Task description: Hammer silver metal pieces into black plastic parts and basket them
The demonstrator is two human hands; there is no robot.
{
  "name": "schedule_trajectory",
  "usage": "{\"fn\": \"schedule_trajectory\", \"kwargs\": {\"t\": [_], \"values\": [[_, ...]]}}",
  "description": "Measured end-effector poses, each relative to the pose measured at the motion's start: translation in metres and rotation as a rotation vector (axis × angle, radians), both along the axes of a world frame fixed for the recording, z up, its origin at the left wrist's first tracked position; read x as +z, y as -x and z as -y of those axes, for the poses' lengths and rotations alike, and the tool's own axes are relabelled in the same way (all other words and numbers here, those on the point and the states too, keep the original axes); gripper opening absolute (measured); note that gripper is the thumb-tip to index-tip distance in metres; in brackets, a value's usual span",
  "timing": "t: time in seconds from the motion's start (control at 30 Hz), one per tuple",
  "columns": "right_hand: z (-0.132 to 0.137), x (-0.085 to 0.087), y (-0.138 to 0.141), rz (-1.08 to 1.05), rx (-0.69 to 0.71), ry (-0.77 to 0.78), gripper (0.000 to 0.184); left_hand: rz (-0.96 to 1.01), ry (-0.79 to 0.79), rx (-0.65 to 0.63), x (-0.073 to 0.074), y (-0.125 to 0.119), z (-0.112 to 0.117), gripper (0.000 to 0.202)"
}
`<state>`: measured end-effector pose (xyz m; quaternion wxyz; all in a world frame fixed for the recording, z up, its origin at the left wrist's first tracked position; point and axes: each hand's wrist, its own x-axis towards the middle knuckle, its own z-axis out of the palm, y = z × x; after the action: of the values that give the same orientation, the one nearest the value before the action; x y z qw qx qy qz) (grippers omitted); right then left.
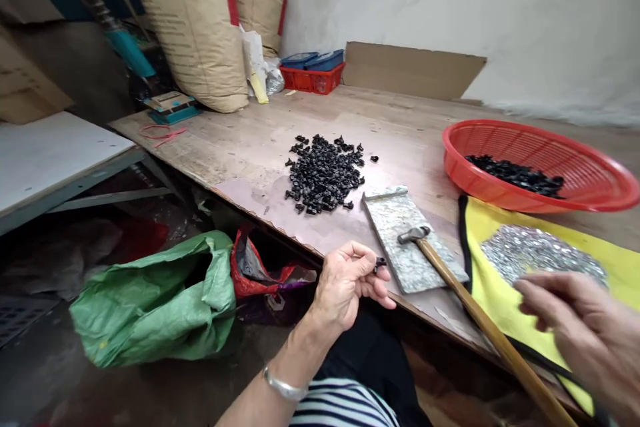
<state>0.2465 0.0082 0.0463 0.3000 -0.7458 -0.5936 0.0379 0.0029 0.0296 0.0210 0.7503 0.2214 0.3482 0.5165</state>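
My left hand [350, 280] pinches a small black plastic part [380, 264] at the table's near edge, just left of a metal plate [400, 227]. A hammer [450, 273] lies with its head on that plate and its wooden handle running toward me. My right hand [585, 327] hovers over a heap of small silver pieces [540, 253] on a yellow cloth [485, 280]; it is blurred, fingers bent and reaching left, and I cannot make out anything in it. A pile of black parts [325, 173] sits on the wooden table [240, 147].
A red basket [590, 193] with more black parts stands at the right. Large paper sacks [195, 20] and a small red crate [313, 79] stand at the far end. Green and red bags [160, 293] lie on the floor at left, beside a white bench [45, 153].
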Motion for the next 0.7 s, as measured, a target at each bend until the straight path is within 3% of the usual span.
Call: {"fn": "schedule_trajectory", "kwargs": {"t": [0.07, 0.17, 0.23, 0.37, 0.7], "values": [[0.016, 0.010, 0.043, -0.295, 0.212, 0.035, 0.023, -0.019, 0.009, 0.009, 0.005, -0.005, 0.013, 0.028], [0.024, 0.008, 0.094, -0.631, 0.456, 0.041, 0.017, -0.057, -0.017, 0.031, 0.010, -0.009, 0.026, 0.022], [0.021, 0.002, 0.109, -0.752, 0.507, 0.031, 0.016, -0.069, -0.041, 0.041, 0.012, -0.010, 0.030, 0.019], [0.016, -0.009, 0.112, -0.921, 0.471, 0.055, 0.010, -0.104, -0.055, 0.058, 0.009, -0.010, 0.034, 0.015], [0.011, -0.015, 0.106, -1.231, 0.341, 0.224, 0.014, -0.248, -0.109, 0.068, 0.005, -0.012, 0.035, 0.009]]}}
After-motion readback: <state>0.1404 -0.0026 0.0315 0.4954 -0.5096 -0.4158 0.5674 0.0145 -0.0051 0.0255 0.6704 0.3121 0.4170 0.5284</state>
